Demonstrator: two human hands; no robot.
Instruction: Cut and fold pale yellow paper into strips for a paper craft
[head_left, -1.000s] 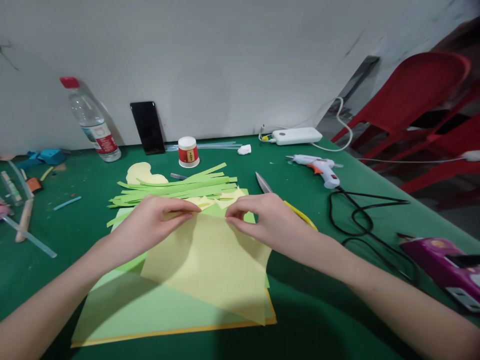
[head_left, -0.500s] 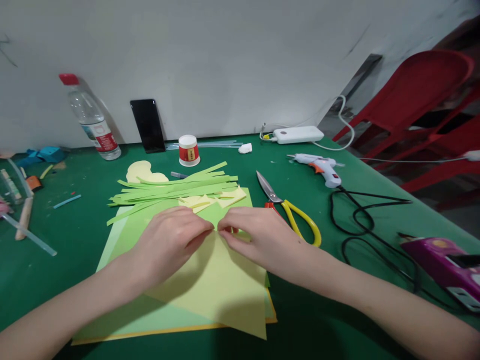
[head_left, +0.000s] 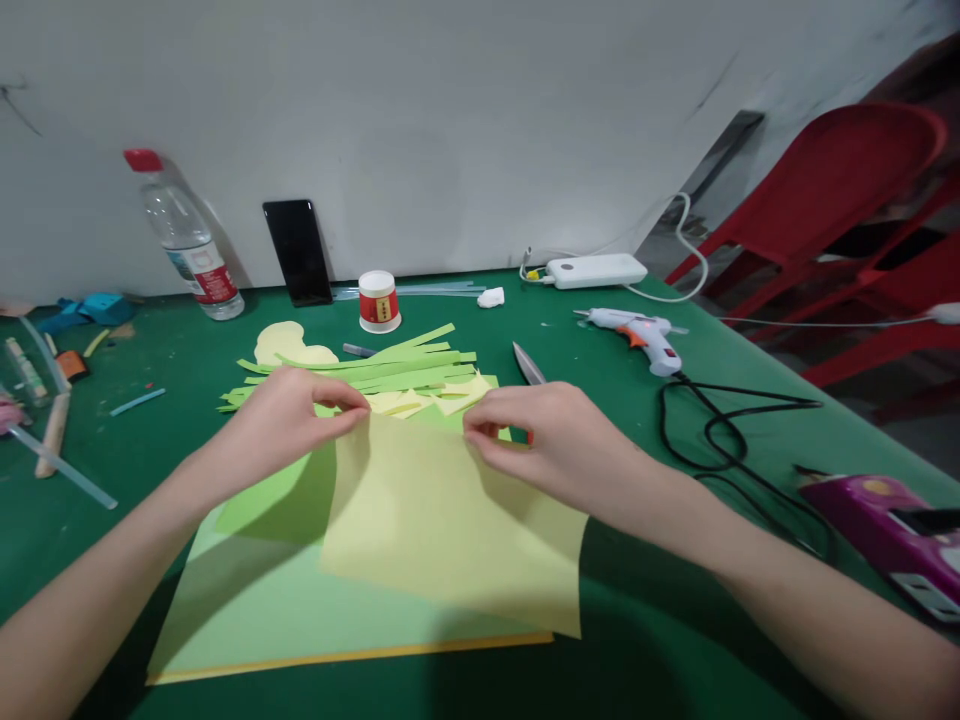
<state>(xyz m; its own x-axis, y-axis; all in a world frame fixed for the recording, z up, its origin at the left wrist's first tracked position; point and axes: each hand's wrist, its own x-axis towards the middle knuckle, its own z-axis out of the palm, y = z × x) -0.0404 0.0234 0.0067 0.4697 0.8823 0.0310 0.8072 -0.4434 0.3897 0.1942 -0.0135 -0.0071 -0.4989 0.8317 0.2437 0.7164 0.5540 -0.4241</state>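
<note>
Hands (head_left: 300,412) (head_left: 551,425) now farther apart, both in a closed pinch on yellow paper (head_left: 450,510), over green tabletop (head_left: 180,370), white wall (head_left: 450,120) beyond.

Both hands pinch a pale yellow sheet (head_left: 450,520) by its far edge — the left hand (head_left: 292,415) at the sheet's far left corner, the right hand (head_left: 551,430) farther right along it. Under the sheet lie light green papers (head_left: 225,610). Beyond it are green strips (head_left: 427,370), then a red-and-white cup (head_left: 379,303); beyond and left of it, a black phone (head_left: 298,252) and a bottle (head_left: 196,250); beyond and right — partly hidden scissors (head_left: 527,365) and a glue gun (head_left: 637,335).
</note>
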